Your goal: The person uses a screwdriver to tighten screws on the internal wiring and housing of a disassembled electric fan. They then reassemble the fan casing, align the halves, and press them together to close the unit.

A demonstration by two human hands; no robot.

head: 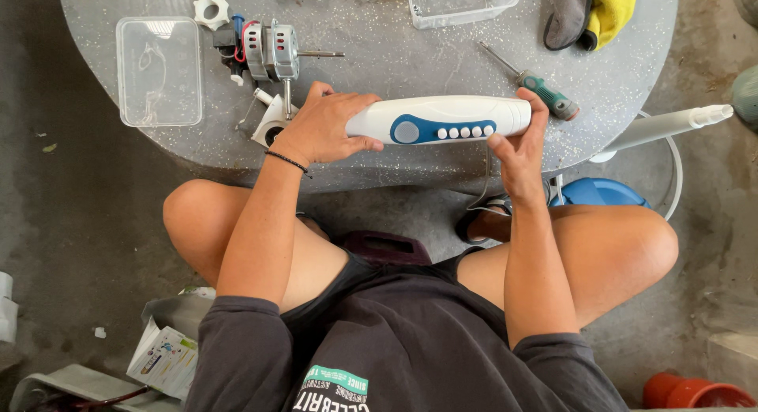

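Both hands, left hand (pixel 320 130) and right hand (pixel 517 147), wrap their fingers around the white fan housing (pixel 440 120) over the counter's (pixel 395 57) near edge; a firm, level grip should steady it best.

Two clear tubs (pixel 159 71) (pixel 462 3), one screwdriver (pixel 537 84)
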